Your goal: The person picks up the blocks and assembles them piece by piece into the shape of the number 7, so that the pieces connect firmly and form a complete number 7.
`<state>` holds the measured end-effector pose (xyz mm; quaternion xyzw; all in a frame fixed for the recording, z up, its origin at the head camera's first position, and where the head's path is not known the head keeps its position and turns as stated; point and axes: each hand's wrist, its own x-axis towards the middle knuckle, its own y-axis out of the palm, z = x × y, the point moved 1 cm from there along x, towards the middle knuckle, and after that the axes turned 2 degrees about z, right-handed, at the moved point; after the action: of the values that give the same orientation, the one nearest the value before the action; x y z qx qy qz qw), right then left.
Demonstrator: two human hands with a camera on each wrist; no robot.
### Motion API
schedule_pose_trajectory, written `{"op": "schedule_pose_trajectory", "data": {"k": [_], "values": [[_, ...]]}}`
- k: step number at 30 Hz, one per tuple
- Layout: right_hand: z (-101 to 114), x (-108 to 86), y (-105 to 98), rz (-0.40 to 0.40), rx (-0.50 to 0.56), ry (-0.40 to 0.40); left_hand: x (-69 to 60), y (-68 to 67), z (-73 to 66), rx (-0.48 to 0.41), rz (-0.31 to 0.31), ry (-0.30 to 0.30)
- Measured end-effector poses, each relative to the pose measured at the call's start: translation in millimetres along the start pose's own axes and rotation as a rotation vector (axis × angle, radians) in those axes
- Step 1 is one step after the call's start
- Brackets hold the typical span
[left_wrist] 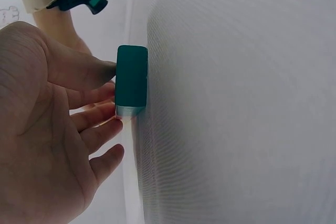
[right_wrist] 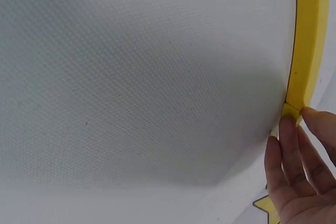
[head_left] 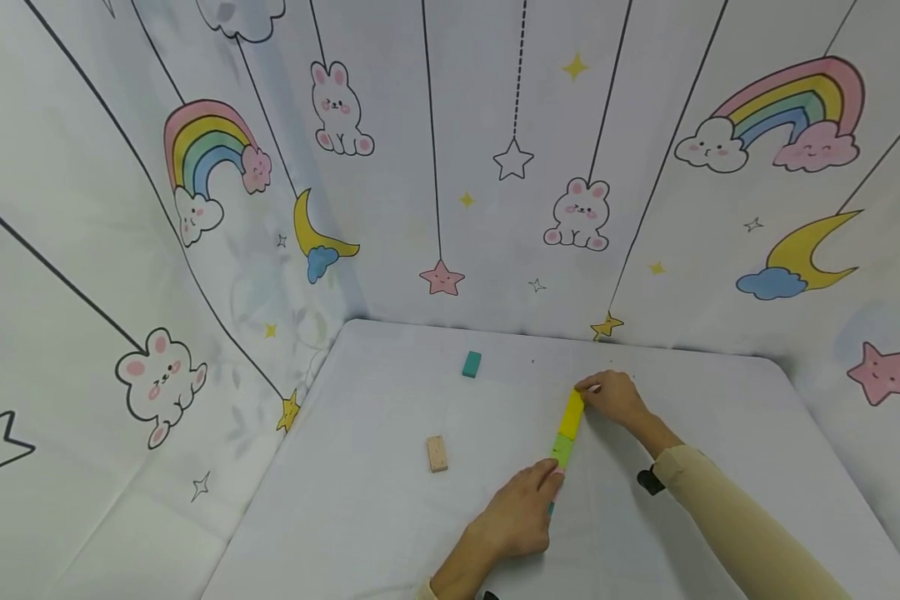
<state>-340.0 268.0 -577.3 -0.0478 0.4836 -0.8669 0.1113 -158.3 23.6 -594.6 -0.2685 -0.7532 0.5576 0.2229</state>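
Observation:
A straight row of small blocks stretches away across the white table. In the head view a light green block [head_left: 562, 450] is followed by a yellow block [head_left: 572, 415]. My left hand [head_left: 517, 510] grips the near part of the row, covering most of a pink block. A teal end block [left_wrist: 132, 76] shows beside the thumb in the left wrist view. At the far end my right hand [head_left: 615, 397] pinches another yellow block [right_wrist: 290, 110] between thumb and fingers. That block touches the longer yellow stretch, with a seam between them.
Left of the row lie a loose natural wood block [head_left: 437, 454] and, farther back, a loose teal block [head_left: 472, 364]. White cloth walls printed with rabbits, stars and rainbows surround the white table [head_left: 330, 492] behind and at the sides.

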Motion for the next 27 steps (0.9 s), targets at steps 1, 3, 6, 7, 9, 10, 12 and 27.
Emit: {"op": "schedule_pose_trajectory", "data": {"k": [1, 3, 6, 7, 9, 10, 12, 27], "values": [[0, -0.6, 0, 0.001, -0.002, -0.004, 0.0, 0.0, 0.2, -0.001, -0.001, 0.000], [1, -1.2, 0, -0.007, -0.005, -0.001, 0.1, 0.0, 0.3, -0.002, -0.002, 0.001], [3, -2.9, -1, -0.021, -0.018, 0.005, 0.3, -0.4, 0.4, -0.001, -0.004, 0.004], [4, -3.5, -2, -0.024, -0.022, 0.010, 0.3, -0.5, 0.4, 0.000, -0.006, 0.005], [6, -3.3, -3, -0.038, -0.029, 0.019, 0.2, -0.5, 0.6, 0.002, -0.010, 0.007], [7, -2.9, -3, -0.044, -0.033, 0.022, 0.2, -0.4, 0.7, 0.005, -0.012, 0.008], [11, -1.8, -4, -0.055, -0.037, 0.021, 0.1, -0.6, 0.9, 0.009, -0.014, 0.008], [52, 17.0, 5, -0.032, -0.059, -0.012, 0.6, 0.7, 2.1, -0.028, 0.004, -0.003]]}}
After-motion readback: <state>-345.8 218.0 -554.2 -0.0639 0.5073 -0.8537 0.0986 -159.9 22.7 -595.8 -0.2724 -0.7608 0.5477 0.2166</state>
